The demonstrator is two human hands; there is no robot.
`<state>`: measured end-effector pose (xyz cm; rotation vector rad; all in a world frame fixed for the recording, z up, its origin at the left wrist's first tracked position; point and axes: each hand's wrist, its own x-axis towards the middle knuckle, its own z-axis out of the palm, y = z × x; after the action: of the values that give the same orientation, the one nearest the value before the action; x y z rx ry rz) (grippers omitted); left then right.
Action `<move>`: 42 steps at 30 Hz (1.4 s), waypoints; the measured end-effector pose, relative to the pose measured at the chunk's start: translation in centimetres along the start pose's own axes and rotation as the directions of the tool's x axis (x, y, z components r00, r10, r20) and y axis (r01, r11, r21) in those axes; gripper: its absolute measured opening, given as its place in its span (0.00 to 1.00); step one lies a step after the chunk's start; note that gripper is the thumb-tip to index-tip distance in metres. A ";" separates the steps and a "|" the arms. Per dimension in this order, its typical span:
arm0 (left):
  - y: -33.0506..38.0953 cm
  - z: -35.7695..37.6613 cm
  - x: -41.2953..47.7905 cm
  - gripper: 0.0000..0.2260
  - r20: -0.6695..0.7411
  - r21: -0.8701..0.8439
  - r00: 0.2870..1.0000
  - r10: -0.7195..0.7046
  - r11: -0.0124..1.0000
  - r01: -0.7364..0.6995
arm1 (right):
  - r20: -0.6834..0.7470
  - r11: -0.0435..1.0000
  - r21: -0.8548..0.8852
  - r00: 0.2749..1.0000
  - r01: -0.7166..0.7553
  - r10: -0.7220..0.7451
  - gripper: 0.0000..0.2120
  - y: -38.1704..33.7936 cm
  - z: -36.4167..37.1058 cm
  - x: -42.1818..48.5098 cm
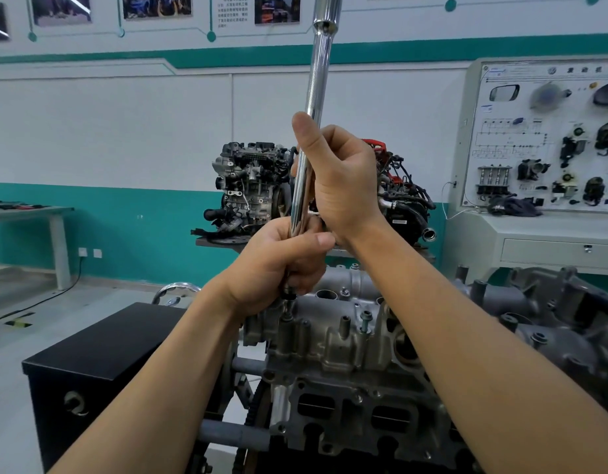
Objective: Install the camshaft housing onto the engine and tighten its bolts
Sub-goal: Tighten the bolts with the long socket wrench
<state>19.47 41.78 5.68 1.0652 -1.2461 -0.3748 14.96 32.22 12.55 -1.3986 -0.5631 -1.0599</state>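
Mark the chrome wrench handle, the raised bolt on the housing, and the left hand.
chrome wrench handle (319, 73): head view, mid shaft.
raised bolt (366, 317): head view, bolt head.
left hand (278, 268): head view, middle of the hand.

The camshaft housing (340, 340), grey cast metal with round bores along its top, sits on the engine (347, 415) in front of me. One flanged bolt (365, 319) stands upright and proud near its middle. My long chrome wrench (316, 80) rises almost vertical from the housing's left edge, with my left hand (282, 265) gripping low and my right hand (343, 179) above it.
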 end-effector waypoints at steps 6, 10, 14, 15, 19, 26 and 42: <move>0.2 0.1 0.3 0.21 0.008 0.005 0.998 -0.058 0.998 0.058 | 0.061 0.997 0.076 0.998 -0.026 0.021 0.17 0.6 0.2 0.0; 0.1 -0.2 0.5 0.24 0.063 -0.014 0.993 -0.095 0.995 0.096 | 0.088 0.997 0.069 0.996 -0.031 0.025 0.20 0.7 0.1 -0.1; 0.0 -0.5 0.6 0.25 0.116 -0.015 0.989 -0.092 0.995 0.094 | 0.116 0.998 0.050 0.993 -0.040 0.034 0.22 0.7 0.0 -0.3; 0.0 -0.5 0.6 0.25 0.126 -0.020 0.988 -0.092 0.995 0.096 | 0.123 0.998 0.051 0.992 -0.047 0.040 0.21 0.7 0.0 -0.3; 0.2 -0.5 0.5 0.24 0.112 -0.003 0.988 -0.110 0.994 0.112 | 0.164 0.997 0.024 0.985 -0.067 0.062 0.24 1.1 -0.2 -0.3; 0.3 0.2 0.1 0.22 -0.064 0.063 0.993 -0.096 0.993 0.100 | 0.182 1.000 -0.012 0.983 -0.026 0.028 0.28 1.5 -0.4 -0.5; -0.5 2.2 0.1 0.26 -0.414 0.395 0.900 0.135 0.918 0.044 | 0.115 0.995 -0.035 0.990 0.091 -0.087 0.28 1.9 -0.2 -0.5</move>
<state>17.65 40.45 5.20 1.3724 -0.9548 0.1656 16.28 31.93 11.14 -1.4873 -0.6957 -1.0726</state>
